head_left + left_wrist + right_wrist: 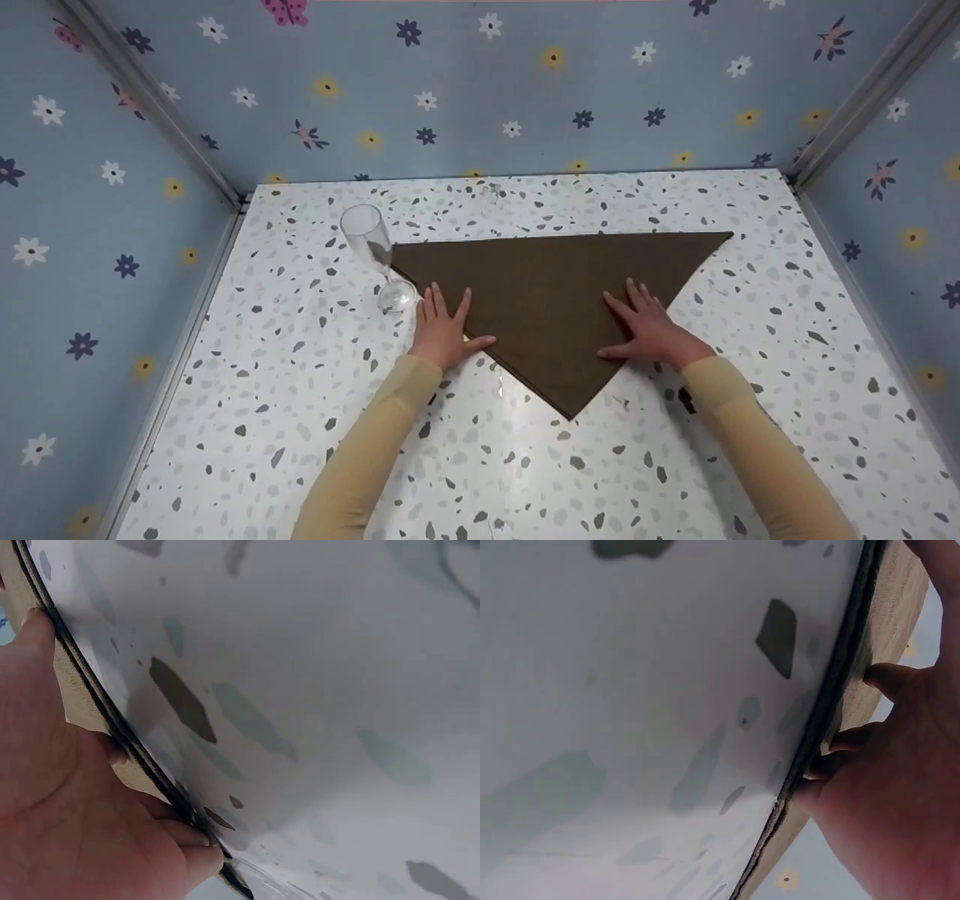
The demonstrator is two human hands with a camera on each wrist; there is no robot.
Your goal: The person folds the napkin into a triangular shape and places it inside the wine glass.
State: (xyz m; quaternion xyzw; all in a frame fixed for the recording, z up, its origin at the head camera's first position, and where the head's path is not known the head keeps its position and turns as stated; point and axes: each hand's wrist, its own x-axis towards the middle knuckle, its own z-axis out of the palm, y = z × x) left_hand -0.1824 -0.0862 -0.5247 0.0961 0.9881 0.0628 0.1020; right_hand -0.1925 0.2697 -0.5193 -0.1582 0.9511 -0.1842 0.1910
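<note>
A brown cloth napkin [540, 292], folded into a triangle, lies flat with its long edge toward the back wall and a point toward me. My left hand [441, 334] rests with spread fingers on its left slanting edge. On the right slanting edge lies my right hand [652, 334], fingers also spread. Both wrist views show the layered edge of the napkin [112, 716] under the left fingers and the napkin [847, 667] under the right ones. Close by the left fingertips stands a clear stemmed glass [367, 232], its foot beside the napkin's left corner.
The white speckled tabletop [300, 420] carries the napkin and glass. Blue flowered panels enclose it: a back wall [480, 90], a left wall [90, 300] and a right wall [900, 225].
</note>
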